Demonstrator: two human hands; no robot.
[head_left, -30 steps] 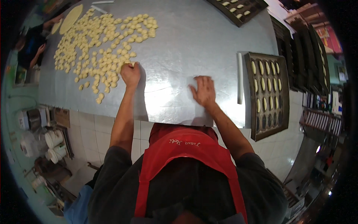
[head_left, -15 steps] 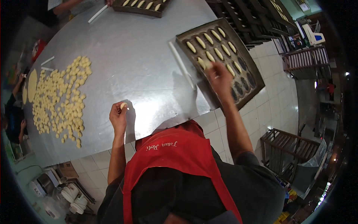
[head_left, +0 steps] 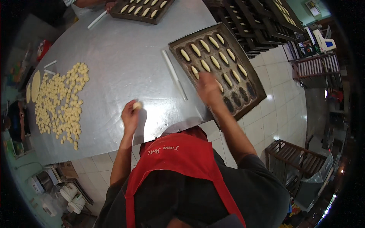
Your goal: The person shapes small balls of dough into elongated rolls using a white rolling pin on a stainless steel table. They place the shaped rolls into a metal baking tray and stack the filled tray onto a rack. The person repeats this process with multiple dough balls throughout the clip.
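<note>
My left hand point(head_left: 130, 116) is above the metal table point(head_left: 125, 68) near its front edge, with a small pale dough ball point(head_left: 137, 105) pinched between thumb and fingers. Over the near-left part of a dark baking tray point(head_left: 251, 105) is my right hand point(head_left: 208, 89), its fingers smeared by motion. Whether it holds anything cannot be made out. Rows of slim, pointed dough pieces point(head_left: 215, 62) lie in the tray's hollows, one point(head_left: 219, 85) right beside my right hand. Several hollows along the near side are dark and bare. The tray overhangs the table's right edge.
A white rod point(head_left: 175, 76) lies left of the tray. Many dough balls point(head_left: 57, 106) and a flat dough sheet point(head_left: 35, 86) cover the table's left. At the far edge, another person's hand point(head_left: 110, 5) touches a second tray point(head_left: 131, 16). Stacked trays point(head_left: 247, 26) stand at back right.
The view has shifted slightly. My left hand has come to the right with the dough ball. My right hand has moved left over the tray, and a dough piece now shows beside it.
</note>
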